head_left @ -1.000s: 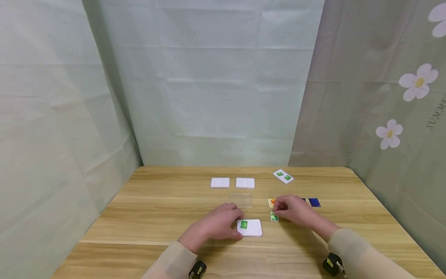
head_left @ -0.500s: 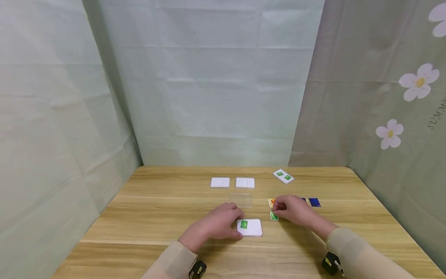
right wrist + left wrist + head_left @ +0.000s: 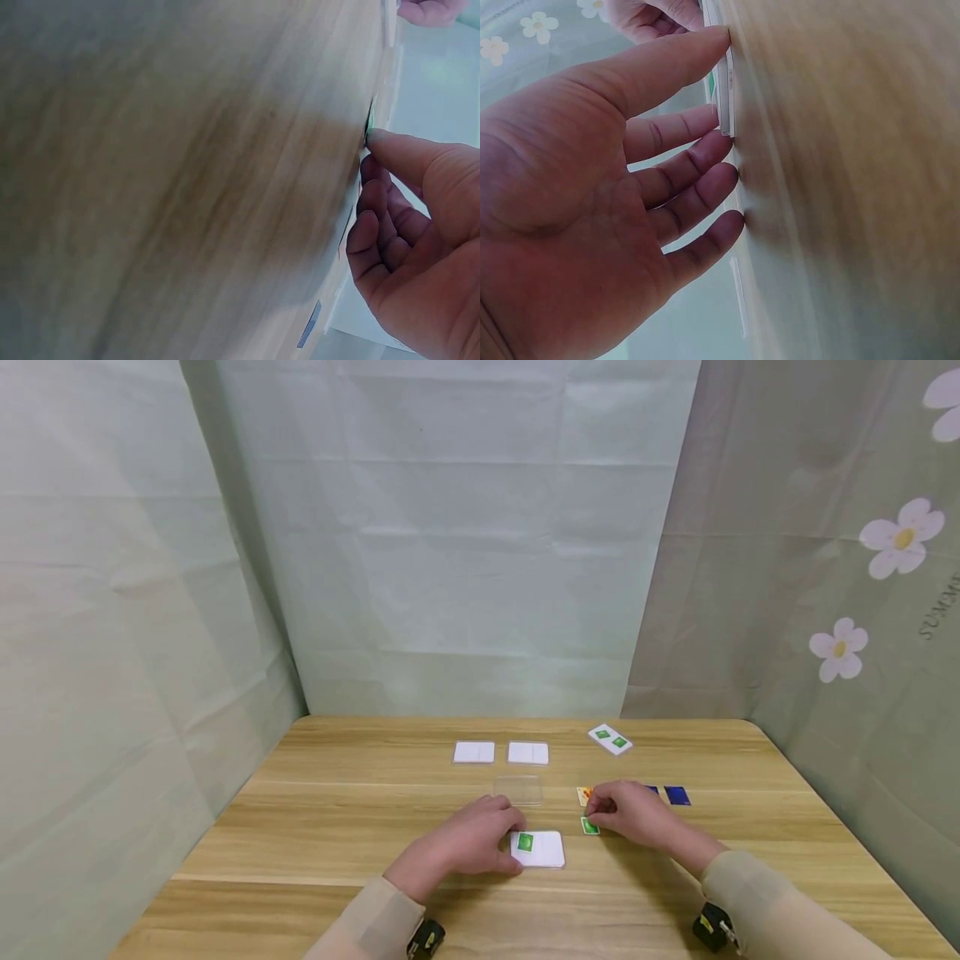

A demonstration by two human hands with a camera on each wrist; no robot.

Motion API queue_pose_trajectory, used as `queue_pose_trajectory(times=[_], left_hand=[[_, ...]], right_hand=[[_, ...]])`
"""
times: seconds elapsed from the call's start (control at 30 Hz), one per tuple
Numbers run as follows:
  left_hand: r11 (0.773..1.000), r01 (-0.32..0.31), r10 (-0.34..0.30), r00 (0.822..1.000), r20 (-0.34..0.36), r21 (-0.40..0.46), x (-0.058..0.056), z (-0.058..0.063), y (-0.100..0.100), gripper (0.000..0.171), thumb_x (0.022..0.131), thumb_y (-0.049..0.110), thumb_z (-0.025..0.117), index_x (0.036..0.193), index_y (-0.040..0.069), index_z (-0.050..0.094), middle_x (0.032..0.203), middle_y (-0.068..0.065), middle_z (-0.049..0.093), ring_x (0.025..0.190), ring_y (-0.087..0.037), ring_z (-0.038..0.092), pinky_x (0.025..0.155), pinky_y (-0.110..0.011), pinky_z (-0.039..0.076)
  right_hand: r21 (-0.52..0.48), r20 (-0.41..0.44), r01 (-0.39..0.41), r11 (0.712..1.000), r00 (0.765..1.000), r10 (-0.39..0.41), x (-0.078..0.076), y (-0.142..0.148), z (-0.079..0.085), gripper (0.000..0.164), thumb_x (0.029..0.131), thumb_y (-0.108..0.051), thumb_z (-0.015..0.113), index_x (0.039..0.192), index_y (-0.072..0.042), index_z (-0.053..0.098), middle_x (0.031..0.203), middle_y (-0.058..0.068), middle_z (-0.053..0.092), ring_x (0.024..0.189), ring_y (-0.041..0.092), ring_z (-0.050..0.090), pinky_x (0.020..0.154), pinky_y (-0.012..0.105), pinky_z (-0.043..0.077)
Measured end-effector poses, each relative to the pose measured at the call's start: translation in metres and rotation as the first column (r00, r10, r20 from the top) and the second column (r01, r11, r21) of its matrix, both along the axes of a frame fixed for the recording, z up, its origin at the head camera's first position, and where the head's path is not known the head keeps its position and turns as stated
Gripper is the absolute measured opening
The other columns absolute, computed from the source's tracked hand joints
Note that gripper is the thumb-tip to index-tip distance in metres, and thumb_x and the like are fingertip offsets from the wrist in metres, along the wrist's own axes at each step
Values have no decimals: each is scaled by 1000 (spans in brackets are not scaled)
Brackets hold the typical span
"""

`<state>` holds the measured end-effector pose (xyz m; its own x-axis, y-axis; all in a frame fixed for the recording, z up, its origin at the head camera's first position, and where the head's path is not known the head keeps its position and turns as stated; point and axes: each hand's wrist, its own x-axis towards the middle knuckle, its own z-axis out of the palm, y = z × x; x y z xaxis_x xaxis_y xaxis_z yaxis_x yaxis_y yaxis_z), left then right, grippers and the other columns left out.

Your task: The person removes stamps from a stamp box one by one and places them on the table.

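A white card (image 3: 546, 852), thick and layered at its edge, lies on the table with a small green square (image 3: 525, 842) on its left half. My left hand (image 3: 474, 839) holds its left end, thumb at the near edge and index finger at the far edge. In the left wrist view, the other fingertips (image 3: 731, 225) rest on the tabletop. Just right of the white card, my right hand (image 3: 637, 812) pinches a small green square card (image 3: 589, 827) at its right side. From the right wrist, that green card (image 3: 370, 120) appears edge-on, slightly raised from the wood.
Two white cards (image 3: 474, 752) lie side by side at the back. A clear plastic plate (image 3: 517, 791) sits in front of them. Back right is a tilted card with two green squares (image 3: 611, 739). An orange card (image 3: 583, 796) and dark blue cards (image 3: 677, 796) lie partly behind the right hand.
The small green card has turned slightly under the right fingertips. The right hand has shifted very slightly left; the left hand and the white card stay put.
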<state>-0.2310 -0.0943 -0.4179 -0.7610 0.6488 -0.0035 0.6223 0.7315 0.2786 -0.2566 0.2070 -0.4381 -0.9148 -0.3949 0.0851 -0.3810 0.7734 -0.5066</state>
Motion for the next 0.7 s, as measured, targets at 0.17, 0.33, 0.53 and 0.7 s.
queue_pose_trajectory(times=[0.17, 0.33, 0.53, 0.7], left_hand=[[1000, -1, 0, 1000, 7, 4, -1, -2, 0, 50, 87, 35, 97, 128, 14, 77, 117, 7, 66, 104, -10, 55, 98, -31, 52], [1000, -9, 9, 1000, 12, 3, -2, -3, 0, 50, 87, 36, 96, 128, 15, 77, 118, 8, 66, 104, -10, 55, 98, -31, 52], [1000, -3, 2, 1000, 31, 25, -2, -2, -1, 51, 85, 34, 98, 127, 15, 76, 117, 8, 65, 104, -9, 54, 97, -30, 52], [999, -2, 0, 999, 38, 33, -2, -2, -2, 52, 84, 33, 98, 127, 14, 75, 116, 8, 64, 104, -9, 53, 97, -30, 52]], right_hand=[[-1, -3, 10, 1000, 1000, -10, 0, -1, 0, 18, 97, -12, 86, 88, -21, 74, 82, -12, 63, 75, 9, 54, 69, 29, 47], [-2, -10, 12, 1000, 1000, -12, 0, 0, 0, 18, 97, -11, 86, 88, -22, 74, 82, -13, 64, 76, 10, 55, 70, 29, 48], [-13, -10, 7, 1000, 1000, -7, 0, 1, 1, 16, 98, -12, 85, 90, -21, 74, 84, -12, 64, 77, 10, 55, 70, 29, 48], [-10, -19, 45, 999, 999, -45, 2, -1, 4, 16, 99, -14, 85, 91, -21, 74, 85, -11, 64, 78, 11, 55, 71, 30, 49]])
